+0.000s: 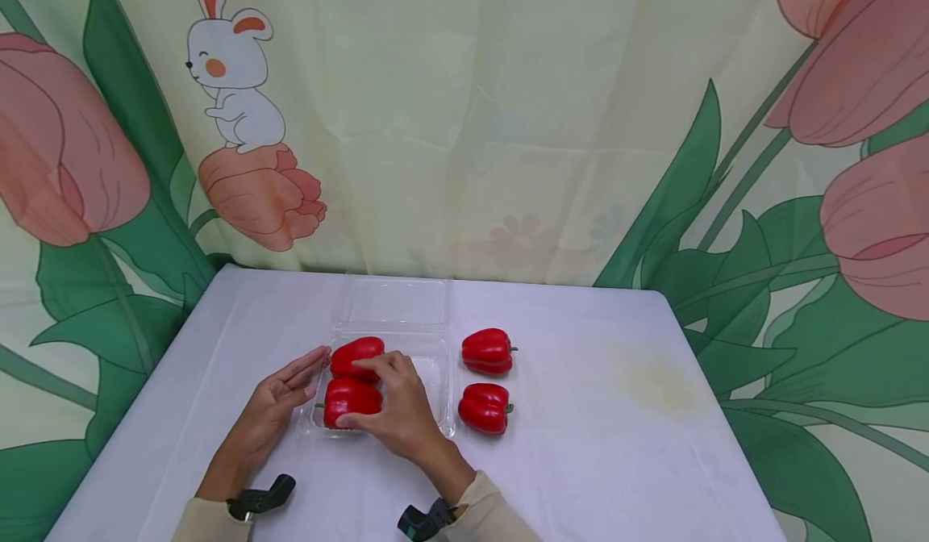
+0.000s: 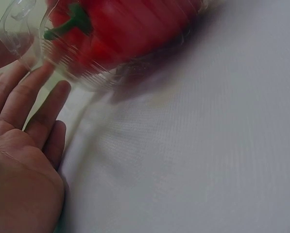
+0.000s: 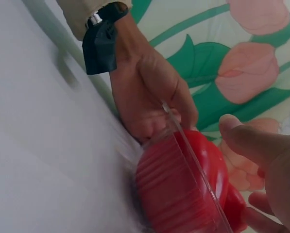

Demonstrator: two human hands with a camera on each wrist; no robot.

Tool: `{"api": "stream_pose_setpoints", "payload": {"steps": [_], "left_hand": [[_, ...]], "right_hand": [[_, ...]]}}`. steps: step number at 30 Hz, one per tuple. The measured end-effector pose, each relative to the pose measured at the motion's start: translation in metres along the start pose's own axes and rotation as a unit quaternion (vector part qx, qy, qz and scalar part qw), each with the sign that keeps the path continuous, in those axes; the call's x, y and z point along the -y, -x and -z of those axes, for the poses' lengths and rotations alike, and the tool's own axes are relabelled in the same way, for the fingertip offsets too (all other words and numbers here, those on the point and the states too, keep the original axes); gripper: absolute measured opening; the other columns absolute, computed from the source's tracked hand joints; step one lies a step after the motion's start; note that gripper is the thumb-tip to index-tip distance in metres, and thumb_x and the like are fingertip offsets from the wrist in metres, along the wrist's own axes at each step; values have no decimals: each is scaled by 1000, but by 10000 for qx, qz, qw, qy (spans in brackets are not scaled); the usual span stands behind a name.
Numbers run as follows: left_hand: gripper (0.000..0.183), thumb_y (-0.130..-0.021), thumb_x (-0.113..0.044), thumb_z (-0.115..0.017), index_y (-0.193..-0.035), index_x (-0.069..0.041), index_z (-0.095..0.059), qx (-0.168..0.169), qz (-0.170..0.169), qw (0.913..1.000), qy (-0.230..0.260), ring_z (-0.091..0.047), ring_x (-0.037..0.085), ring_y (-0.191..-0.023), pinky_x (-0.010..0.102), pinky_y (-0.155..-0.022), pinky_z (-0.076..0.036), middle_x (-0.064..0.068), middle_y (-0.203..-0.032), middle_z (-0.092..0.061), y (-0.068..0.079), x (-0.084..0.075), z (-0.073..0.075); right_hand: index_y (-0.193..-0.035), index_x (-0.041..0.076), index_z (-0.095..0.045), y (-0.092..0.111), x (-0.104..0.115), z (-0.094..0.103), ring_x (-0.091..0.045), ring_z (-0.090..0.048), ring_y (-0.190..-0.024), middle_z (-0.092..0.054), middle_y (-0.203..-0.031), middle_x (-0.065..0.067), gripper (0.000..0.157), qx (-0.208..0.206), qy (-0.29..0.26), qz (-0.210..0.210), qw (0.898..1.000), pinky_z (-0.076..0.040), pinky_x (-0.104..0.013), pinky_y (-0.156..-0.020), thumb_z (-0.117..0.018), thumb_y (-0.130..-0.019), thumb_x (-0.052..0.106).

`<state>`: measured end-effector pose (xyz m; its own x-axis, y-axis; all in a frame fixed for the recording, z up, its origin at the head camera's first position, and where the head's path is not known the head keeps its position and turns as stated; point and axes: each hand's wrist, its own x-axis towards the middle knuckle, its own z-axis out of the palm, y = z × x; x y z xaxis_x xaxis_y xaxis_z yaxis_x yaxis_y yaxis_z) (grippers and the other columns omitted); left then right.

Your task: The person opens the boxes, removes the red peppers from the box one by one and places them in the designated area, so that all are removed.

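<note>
Two red bell peppers, the far one (image 1: 357,354) and the near one (image 1: 352,397), lie in the left half of a clear plastic clamshell box (image 1: 435,381), whose lid (image 1: 392,304) is folded back. My right hand (image 1: 401,409) arches over the near pepper, thumb by its near side and fingertips at the far pepper. In the right wrist view a gap shows between that thumb (image 3: 239,131) and the pepper (image 3: 169,184). My left hand (image 1: 264,413) has its fingers extended along the box's left wall, palm turned up; ribbed plastic covers the pepper (image 2: 125,29) there.
Two more red bell peppers, one farther (image 1: 488,352) and one nearer (image 1: 485,408), sit on the white tablecloth (image 1: 595,445) right of the box. Behind the table hangs a curtain (image 1: 537,122) printed with tulips and a rabbit. Dark straps circle both wrists.
</note>
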<state>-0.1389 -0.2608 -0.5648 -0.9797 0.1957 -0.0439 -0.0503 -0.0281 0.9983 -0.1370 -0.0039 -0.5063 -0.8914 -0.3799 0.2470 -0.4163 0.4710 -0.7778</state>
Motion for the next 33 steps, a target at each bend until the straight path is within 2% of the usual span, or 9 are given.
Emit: {"api": "stream_pose_setpoints", "payload": {"steps": [9, 14, 27, 33], "left_hand": [[63, -108, -10, -59, -166, -8, -35, 19, 13, 10000, 52, -47, -16, -141, 7, -109, -42, -4, -171, -42, -1, 0, 0], [64, -108, -10, -60, -166, -8, -35, 13, 46, 10000, 75, -47, -17, -140, 7, -109, -42, -2, -171, -41, -1, 0, -1], [64, -108, -11, -60, -166, -8, -34, 5, 72, 10000, 33, -47, -18, -139, 6, -108, -41, -3, -172, -41, -2, -1, -1], [64, -108, -10, -60, -166, -9, -35, -61, 101, 9999, 80, -47, -18, -138, 7, -108, -43, -5, -171, -42, -1, -2, -1]], "right_hand": [[-142, 27, -65, -1, 7, -11, -14, -56, -128, -61, -134, 4, 75, 198, 418, -332, 9984, -61, -24, -90, -97, -75, 37], [-140, 27, -68, -1, 9, -16, -12, -55, -125, -61, -132, 4, 74, 236, 668, -468, 9964, -60, -23, -86, -98, -73, 36], [-135, 25, -72, 1, 5, -16, -8, -54, -122, -62, -128, 4, 65, 129, 456, -529, 9975, -59, -22, -89, -97, -76, 34], [-134, 26, -73, -2, 10, -18, -8, -54, -118, -62, -126, 4, 67, 151, 681, -677, 9953, -58, -21, -85, -98, -73, 38]]}}
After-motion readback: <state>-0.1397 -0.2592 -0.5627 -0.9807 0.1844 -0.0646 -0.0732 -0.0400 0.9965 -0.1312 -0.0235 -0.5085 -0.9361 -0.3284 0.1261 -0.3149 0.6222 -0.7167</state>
